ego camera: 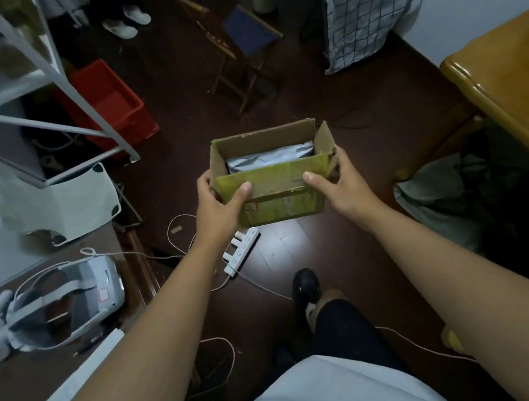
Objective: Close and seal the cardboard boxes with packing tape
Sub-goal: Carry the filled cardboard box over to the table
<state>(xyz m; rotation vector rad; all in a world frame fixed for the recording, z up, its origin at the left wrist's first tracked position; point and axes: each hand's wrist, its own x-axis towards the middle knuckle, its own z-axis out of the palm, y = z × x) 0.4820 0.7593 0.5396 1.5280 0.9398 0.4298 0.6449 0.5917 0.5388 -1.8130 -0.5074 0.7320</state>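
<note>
While the left hand (220, 195) and right hand (336, 178) are gripping the cardboard box (276, 195), its flaps are standing open; closing and taping are remaining.

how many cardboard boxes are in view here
1: the open cardboard box, held above the floor between the left hand and right hand. Others may be out of view or hidden.
</note>
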